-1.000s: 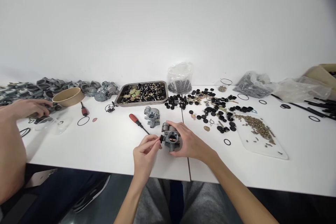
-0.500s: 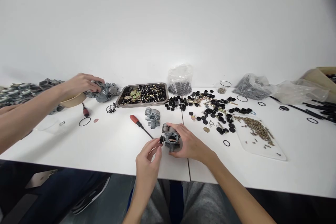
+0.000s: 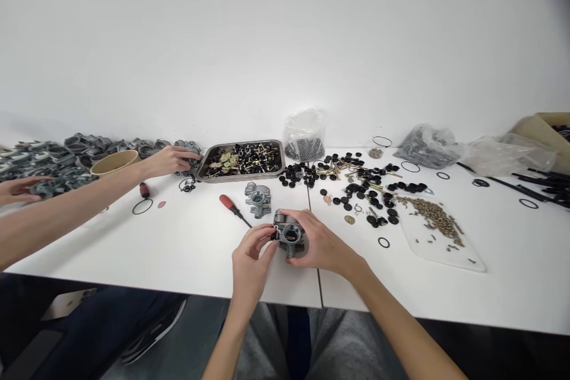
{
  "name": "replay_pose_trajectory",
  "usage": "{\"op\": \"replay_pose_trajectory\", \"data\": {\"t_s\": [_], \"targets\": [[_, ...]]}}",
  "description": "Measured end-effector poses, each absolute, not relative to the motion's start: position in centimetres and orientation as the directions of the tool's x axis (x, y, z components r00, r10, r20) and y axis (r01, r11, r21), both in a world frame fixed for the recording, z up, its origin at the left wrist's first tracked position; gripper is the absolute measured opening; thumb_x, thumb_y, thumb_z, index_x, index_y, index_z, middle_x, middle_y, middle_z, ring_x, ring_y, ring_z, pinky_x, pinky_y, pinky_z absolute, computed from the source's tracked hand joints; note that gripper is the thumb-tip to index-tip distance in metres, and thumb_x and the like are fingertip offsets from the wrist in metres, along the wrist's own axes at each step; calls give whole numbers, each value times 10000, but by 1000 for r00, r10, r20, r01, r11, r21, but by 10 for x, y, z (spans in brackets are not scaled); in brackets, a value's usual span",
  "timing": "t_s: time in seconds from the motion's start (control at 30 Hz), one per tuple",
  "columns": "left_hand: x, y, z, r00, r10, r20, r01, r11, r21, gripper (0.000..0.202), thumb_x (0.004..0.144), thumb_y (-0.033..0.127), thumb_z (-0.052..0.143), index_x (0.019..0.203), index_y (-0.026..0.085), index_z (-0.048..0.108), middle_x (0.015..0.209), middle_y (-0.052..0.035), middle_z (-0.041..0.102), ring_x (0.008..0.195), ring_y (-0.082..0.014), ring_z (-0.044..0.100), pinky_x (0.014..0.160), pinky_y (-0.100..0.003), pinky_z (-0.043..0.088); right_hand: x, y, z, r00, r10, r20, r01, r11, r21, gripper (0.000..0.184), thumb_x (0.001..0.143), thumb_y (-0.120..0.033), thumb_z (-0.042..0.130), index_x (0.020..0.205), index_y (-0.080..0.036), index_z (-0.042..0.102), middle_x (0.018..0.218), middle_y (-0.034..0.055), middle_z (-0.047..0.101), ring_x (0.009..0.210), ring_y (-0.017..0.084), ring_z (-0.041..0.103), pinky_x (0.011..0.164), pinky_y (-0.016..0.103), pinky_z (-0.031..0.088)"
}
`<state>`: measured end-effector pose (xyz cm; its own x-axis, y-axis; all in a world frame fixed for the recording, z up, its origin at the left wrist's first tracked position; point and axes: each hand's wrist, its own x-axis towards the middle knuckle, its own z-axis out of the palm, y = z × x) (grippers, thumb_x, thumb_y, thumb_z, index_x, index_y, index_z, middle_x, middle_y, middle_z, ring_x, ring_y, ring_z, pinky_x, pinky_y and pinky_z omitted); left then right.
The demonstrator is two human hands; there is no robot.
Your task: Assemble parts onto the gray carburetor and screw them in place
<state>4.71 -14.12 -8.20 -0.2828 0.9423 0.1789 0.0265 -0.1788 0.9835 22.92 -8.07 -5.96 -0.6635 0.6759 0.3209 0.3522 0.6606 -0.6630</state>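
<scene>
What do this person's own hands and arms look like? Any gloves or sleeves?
The left hand and right hand are ungloved. The forearms are bare, with no sleeves, watch or bracelet in view. No rings show, though some fingers are partly hidden. Below them, loose grey clothing covers the legs.

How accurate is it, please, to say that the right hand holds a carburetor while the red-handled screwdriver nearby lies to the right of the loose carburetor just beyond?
One side is wrong: in the head view, the red-handled screwdriver lies to the left of the loose carburetor. The right hand does hold the nearer carburetor.
</scene>
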Motion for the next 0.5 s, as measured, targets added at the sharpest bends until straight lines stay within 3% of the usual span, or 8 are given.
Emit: {"op": "replay_pose_trajectory", "data": {"t_s": [0.2, 0.4, 0.5], "targets": [[67, -152, -83, -462, 887, 0, -27, -14, 1000, 360, 809, 316, 692, 1133, 159, 686, 1174, -118, 705, 1139, -265, 651, 988, -392, 549, 229, -80, -61, -666, 676, 317, 355, 660, -662, 834, 734, -261, 719, 1467, -284, 322, 1422, 77, 465, 1315, 279, 423, 1062, 445, 446], [86, -168, -91, -423, 901, 95, 214, -2, 977, 501, 888, 301, 590, 1383, 255, 527, 1393, -58, 565, 1316, -253, 514, 1071, -395, 487, 228, -79, -63, -649, 673, 354, 349, 677, -647, 858, 712, -257, 730, 1466, -269, 323, 1406, 82, 483, 1294, 292, 440, 1036, 453, 467], [85, -171, -93, -406, 912, 60, 122, -11, 993, 510, 888, 322, 595, 1389, 257, 520, 1416, -51, 545, 1336, -242, 492, 1075, -371, 479, 228, -81, -61, -659, 672, 338, 354, 673, -649, 850, 724, -252, 728, 1468, -273, 317, 1411, 74, 478, 1302, 279, 431, 1043, 434, 462]]}}
